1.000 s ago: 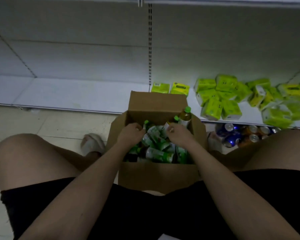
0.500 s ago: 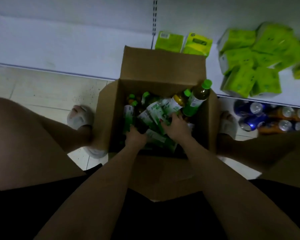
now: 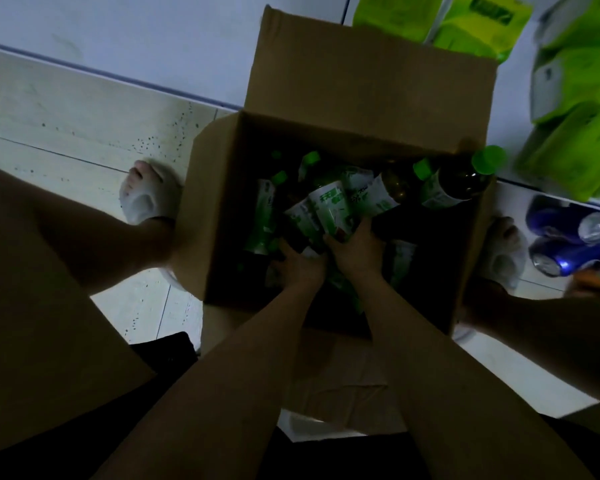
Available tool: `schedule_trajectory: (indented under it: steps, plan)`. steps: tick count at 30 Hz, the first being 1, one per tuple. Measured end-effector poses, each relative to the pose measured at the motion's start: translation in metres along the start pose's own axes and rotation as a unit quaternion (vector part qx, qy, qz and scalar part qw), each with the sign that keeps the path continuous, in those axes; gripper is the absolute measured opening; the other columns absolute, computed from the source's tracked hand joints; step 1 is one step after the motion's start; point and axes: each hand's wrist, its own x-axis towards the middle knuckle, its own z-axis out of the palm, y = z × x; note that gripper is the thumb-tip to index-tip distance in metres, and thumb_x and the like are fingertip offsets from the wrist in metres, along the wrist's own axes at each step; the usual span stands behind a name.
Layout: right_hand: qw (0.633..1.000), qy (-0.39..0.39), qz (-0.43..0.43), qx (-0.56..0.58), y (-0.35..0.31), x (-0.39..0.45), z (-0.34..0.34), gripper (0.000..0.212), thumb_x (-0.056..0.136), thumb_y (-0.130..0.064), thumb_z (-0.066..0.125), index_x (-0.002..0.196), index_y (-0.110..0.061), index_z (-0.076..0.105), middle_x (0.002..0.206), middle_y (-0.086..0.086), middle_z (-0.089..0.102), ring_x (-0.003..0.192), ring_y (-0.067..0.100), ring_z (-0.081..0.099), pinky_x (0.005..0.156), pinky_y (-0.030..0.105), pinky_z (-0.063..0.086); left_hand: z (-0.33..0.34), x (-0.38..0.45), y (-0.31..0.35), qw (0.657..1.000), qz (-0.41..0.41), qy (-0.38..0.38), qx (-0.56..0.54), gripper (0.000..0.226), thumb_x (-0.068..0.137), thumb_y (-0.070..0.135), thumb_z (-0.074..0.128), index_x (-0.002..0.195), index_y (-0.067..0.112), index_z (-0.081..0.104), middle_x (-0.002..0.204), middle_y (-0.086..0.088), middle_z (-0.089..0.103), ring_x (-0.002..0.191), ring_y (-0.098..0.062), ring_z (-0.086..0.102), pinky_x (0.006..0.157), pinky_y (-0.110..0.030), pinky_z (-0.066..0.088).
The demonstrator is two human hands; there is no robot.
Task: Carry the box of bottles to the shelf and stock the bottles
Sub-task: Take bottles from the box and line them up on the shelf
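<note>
Cardboard box holds bottles; left hand, right hand grip them.

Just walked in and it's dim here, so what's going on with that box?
A person squats over an open cardboard box on the floor beside the low shelf. Both hands are down among green-capped bottles: the right hand grips one, the left hand seems to grip another. No bottle shows on the shelf yet.

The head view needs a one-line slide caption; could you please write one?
Both hands, left and right, grip green-capped bottles inside the open cardboard box on the floor before the shelf.
</note>
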Motion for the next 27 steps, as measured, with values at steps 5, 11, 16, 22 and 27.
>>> schedule_trajectory:
  steps: [5,11,16,22,27]
  plan:
    - [1.0,-0.005,-0.007,-0.026,0.004,0.003,-0.002,0.082,0.077,-0.045,0.074,0.141,-0.012,0.034,0.139,0.014,0.051,0.127,0.035,0.05,0.1,0.052,0.046,0.008,0.009,-0.003,0.996,-0.016,0.016,-0.082,0.112,0.078,0.041,0.074,0.151,0.033,-0.01,0.159,-0.015,0.002,0.145,-0.035,0.016,0.108,-0.049,0.035]
    - [0.996,-0.083,-0.005,-0.029,-0.001,0.003,-0.023,0.075,0.077,-0.045,0.069,0.139,-0.014,0.042,0.136,0.011,0.054,0.123,0.034,0.052,0.103,0.05,0.044,-0.001,-0.001,-0.004,0.986,0.017,0.017,-0.164,0.119,0.075,0.024,0.08,0.151,0.034,-0.013,0.151,-0.018,0.031,0.131,-0.035,0.042,0.099,-0.045,0.046]
    - [0.975,-0.117,0.066,0.175,-0.001,-0.023,-0.051,0.068,0.079,-0.032,0.072,0.14,-0.015,0.046,0.13,0.004,0.059,0.114,0.028,0.058,0.088,0.038,0.052,-0.022,-0.023,0.002,0.975,0.121,-0.008,-0.186,0.121,0.073,0.019,0.082,0.15,0.039,-0.009,0.15,-0.012,0.036,0.132,-0.032,0.041,0.103,-0.048,0.043]
    - [0.962,-0.108,0.061,0.244,-0.008,-0.07,-0.084,0.063,0.079,-0.029,0.075,0.136,-0.018,0.051,0.124,0.003,0.062,0.111,0.027,0.06,0.09,0.038,0.05,-0.059,-0.059,0.013,0.942,0.285,-0.085,-0.157,0.114,0.074,0.011,0.079,0.151,0.041,0.0,0.151,-0.003,0.036,0.135,-0.027,0.041,0.105,-0.055,0.041]
    - [0.93,-0.131,0.019,0.343,-0.019,-0.111,-0.107,0.087,0.056,-0.038,0.086,0.134,-0.023,0.051,0.121,0.002,0.069,0.11,0.026,0.065,0.097,0.05,0.051,-0.092,-0.095,0.03,0.913,0.345,-0.113,-0.186,0.11,0.07,-0.006,0.078,0.15,0.03,0.013,0.138,-0.009,0.048,0.122,-0.027,0.052,0.1,-0.049,0.047]
